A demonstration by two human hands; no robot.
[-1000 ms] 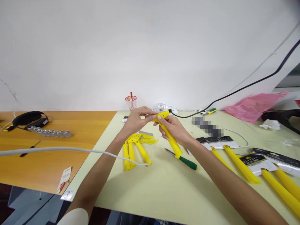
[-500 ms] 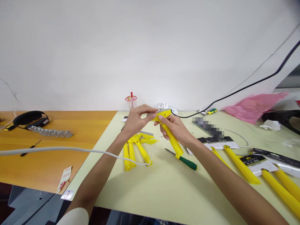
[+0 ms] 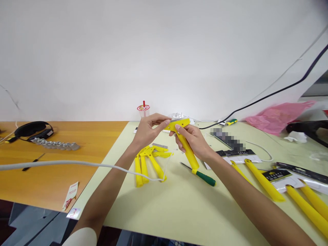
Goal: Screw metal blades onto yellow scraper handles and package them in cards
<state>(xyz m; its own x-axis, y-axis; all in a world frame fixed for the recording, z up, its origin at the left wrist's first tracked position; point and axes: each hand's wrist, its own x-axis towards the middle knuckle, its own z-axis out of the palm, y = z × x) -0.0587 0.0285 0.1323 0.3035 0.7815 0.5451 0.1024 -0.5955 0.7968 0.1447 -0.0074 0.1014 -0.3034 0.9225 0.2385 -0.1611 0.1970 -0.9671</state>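
Note:
My right hand (image 3: 193, 140) is wrapped round a yellow scraper (image 3: 188, 152), its handle slanting down and its wide head up. The thumb presses near the middle of the head. A grey metal blade strip runs along the head's top edge. My left hand (image 3: 151, 129) pinches the left end of the head and blade between thumb and fingers; the exact contact is partly hidden. Below the scraper lies a screwdriver (image 3: 205, 177) with a green and yellow handle. More yellow scraper parts (image 3: 153, 164) lie in a group under my left hand, a blade strip (image 3: 160, 146) among them.
Packaged yellow-handled scrapers (image 3: 265, 179) lie at the right, near a pixelated device (image 3: 228, 139) and a pink plastic bag (image 3: 279, 118). A white cable (image 3: 84, 163) crosses above my left forearm. Headphones (image 3: 33, 130) rest on the wooden table. A lidded cup (image 3: 143, 109) stands behind.
The scraper has turned slightly and shifted a little to the right at its head, so more of the head's face shows. My left fingers have moved slightly along its left end.

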